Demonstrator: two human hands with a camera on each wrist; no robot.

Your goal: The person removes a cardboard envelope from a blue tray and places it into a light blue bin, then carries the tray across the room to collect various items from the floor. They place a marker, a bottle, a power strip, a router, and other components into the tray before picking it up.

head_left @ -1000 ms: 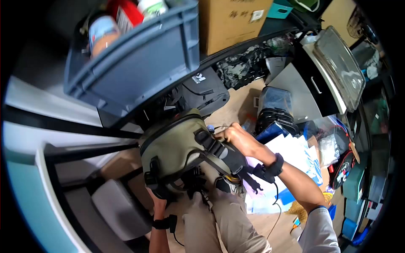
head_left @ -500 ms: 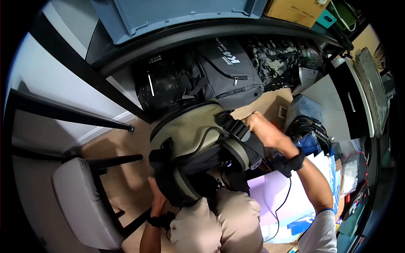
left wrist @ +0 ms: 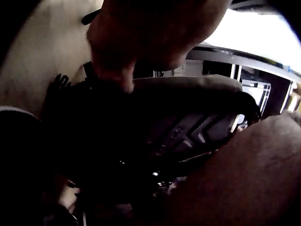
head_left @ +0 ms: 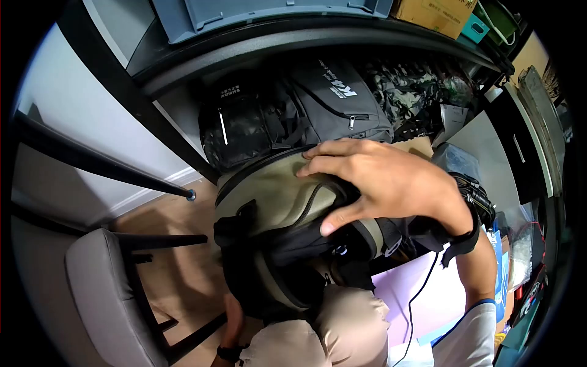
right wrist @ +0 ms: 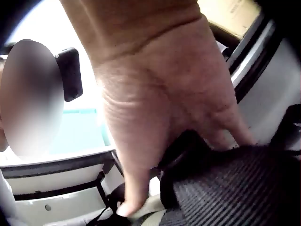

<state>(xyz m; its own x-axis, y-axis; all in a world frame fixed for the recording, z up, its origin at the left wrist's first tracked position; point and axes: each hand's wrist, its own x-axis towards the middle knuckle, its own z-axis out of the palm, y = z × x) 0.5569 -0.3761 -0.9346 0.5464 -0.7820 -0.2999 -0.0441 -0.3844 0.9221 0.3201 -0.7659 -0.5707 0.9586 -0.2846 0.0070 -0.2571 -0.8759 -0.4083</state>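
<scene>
An olive and black bag (head_left: pixel 269 196) leans against the person's knees, its black straps and padding uppermost. Over its top the right hand (head_left: pixel 391 183) is spread, fingertips on the olive fabric and thumb lower down, near the straps. In the right wrist view, the right hand (right wrist: pixel 160 94) reaches down to black ribbed webbing (right wrist: pixel 235 188). The left hand (head_left: pixel 233 315) is low at the bag's left side, its fingers hidden. The left wrist view is dark: the left hand (left wrist: pixel 150 37) touches the bag's shadowed edge, and how its fingers lie is unclear.
Behind the bag, a dark camouflage bag (head_left: pixel 238 125) and a grey backpack (head_left: pixel 336 101) stand under a black-edged desk (head_left: pixel 306 44). A grey chair (head_left: pixel 107 293) is at left. Papers (head_left: pixel 422 293) and a clear box (head_left: pixel 455 160) lie at right.
The right hand has left the buckle at the bag's right side and moved up and left over its top, fingers now spread. The left hand remains low by the bag.
</scene>
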